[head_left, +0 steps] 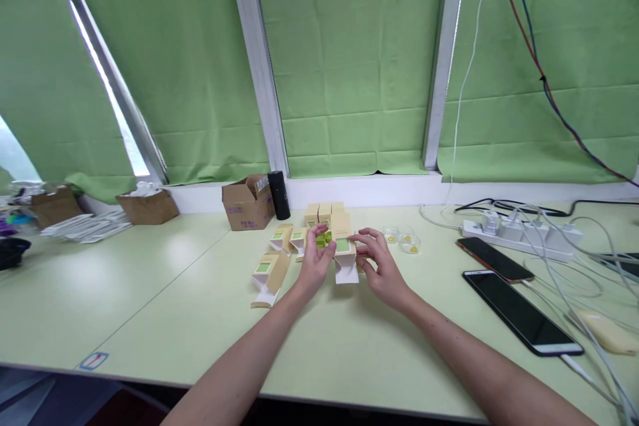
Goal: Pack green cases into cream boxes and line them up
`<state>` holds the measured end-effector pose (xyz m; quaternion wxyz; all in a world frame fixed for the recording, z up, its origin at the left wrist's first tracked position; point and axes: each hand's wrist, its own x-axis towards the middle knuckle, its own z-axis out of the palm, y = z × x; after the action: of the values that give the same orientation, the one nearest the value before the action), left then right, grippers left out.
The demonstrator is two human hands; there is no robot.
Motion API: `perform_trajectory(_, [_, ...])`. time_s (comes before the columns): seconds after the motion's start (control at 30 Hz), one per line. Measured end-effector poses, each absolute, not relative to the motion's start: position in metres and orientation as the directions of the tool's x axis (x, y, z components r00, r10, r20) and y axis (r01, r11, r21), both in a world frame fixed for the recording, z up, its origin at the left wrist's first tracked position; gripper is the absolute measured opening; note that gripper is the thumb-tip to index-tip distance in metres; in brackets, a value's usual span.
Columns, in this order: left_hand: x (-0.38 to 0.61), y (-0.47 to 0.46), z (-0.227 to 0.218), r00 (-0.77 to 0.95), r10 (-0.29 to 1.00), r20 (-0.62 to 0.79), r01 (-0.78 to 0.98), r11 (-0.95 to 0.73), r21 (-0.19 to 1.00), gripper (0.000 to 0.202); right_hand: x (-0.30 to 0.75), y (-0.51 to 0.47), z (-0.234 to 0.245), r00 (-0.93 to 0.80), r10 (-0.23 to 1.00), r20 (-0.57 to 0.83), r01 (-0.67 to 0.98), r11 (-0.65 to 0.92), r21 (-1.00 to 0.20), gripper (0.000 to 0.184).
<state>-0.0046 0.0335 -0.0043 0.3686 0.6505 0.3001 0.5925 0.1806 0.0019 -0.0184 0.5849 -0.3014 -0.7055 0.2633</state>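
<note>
One carton is in the middle of the frame, its white flap hanging down. The left hand has thumb and fingers clamped on its left side. The right hand has curved fingers at its right edge; whether they grip it, I cannot tell. Left of centre are three open cartons; behind stand three more, the back cartons, partly hidden. Three clear cups right of centre each hold something yellow, too small to make out. Green pieces behind the left hand are half covered, so uncountable. At right lie two phones and one power strip. One cardboard box, its inside out of sight, touches or nearly touches one black cylinder.
</note>
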Motion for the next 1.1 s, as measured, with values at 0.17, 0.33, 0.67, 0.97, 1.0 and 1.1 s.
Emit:
perform_trajectory(0.17, [-0.008, 0.027, -0.004, 0.203, 0.798, 0.567, -0.071, -0.566, 0.822, 0.05, 0.183, 0.009, -0.02, -0.056, 0.771, 0.634, 0.025, 0.636, -0.771, 0.037])
perform_trajectory(0.33, [-0.011, 0.023, -0.002, 0.243, 0.749, 0.616, 0.048, -0.644, 0.764, 0.042, 0.185, 0.011, -0.02, -0.041, 0.785, 0.618, -0.01, 0.618, -0.786, 0.038])
perform_trajectory(0.67, [-0.005, 0.021, -0.002, 0.184, 0.766, 0.616, 0.122, -0.64, 0.759, 0.034, 0.184, 0.009, -0.019, -0.059, 0.791, 0.609, -0.033, 0.608, -0.793, 0.039])
perform_trajectory(0.97, [-0.004, 0.02, -0.006, 0.202, 0.762, 0.615, 0.128, -0.643, 0.755, 0.04, 0.184, 0.007, -0.018, -0.042, 0.804, 0.593, -0.02, 0.593, -0.805, 0.039])
perform_trajectory(1.0, [-0.004, 0.02, -0.006, 0.192, 0.763, 0.617, 0.135, -0.643, 0.754, 0.039, 0.183, 0.007, -0.018, -0.041, 0.802, 0.596, -0.018, 0.596, -0.803, 0.039])
perform_trajectory(1.1, [-0.002, 0.02, -0.006, 0.168, 0.761, 0.627, 0.149, -0.648, 0.747, 0.036, 0.183, 0.007, -0.018, -0.041, 0.795, 0.605, -0.018, 0.605, -0.796, 0.04])
